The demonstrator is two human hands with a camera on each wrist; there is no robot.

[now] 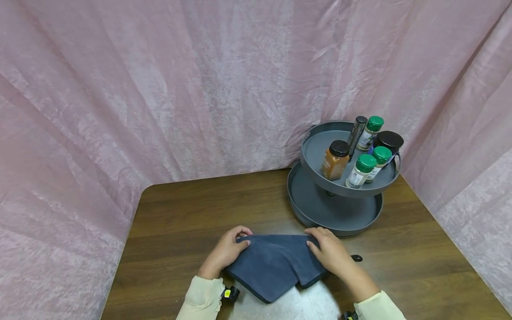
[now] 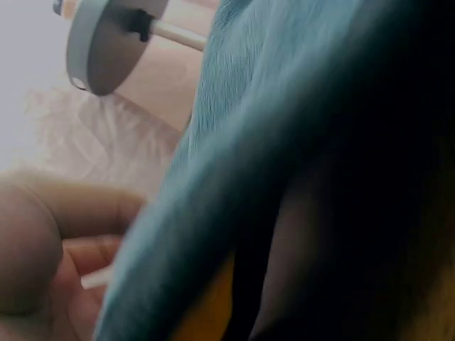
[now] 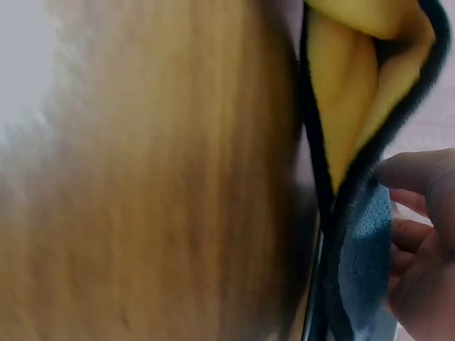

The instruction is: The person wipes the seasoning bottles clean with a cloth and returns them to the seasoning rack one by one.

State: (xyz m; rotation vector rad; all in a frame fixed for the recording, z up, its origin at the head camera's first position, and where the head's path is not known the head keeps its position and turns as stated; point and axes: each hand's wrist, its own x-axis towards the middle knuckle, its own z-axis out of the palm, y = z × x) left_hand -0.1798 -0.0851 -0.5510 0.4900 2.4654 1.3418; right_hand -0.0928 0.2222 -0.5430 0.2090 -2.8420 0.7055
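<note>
A folded blue-grey cloth (image 1: pixel 276 262) with dark edging hangs between both hands at the front of the table. My left hand (image 1: pixel 225 252) pinches its upper left corner between thumb and fingers. At the upper right corner, my right hand (image 1: pixel 330 250) grips it the same way. In the right wrist view the yellow underside of the cloth (image 3: pixel 345 92) shows, with the right hand (image 3: pixel 426 234) on its edge. Blurred cloth (image 2: pixel 234 142) fills much of the left wrist view, beside the left hand (image 2: pixel 43 249).
A two-tier grey turntable (image 1: pixel 336 212) stands at the back right. Its upper tier carries several spice jars, including an orange one (image 1: pixel 335 161) with a black lid. A small black piece (image 1: pixel 357 258) lies right of the cloth. Pink curtains (image 1: pixel 240 89) surround the wooden table (image 1: pixel 180 213).
</note>
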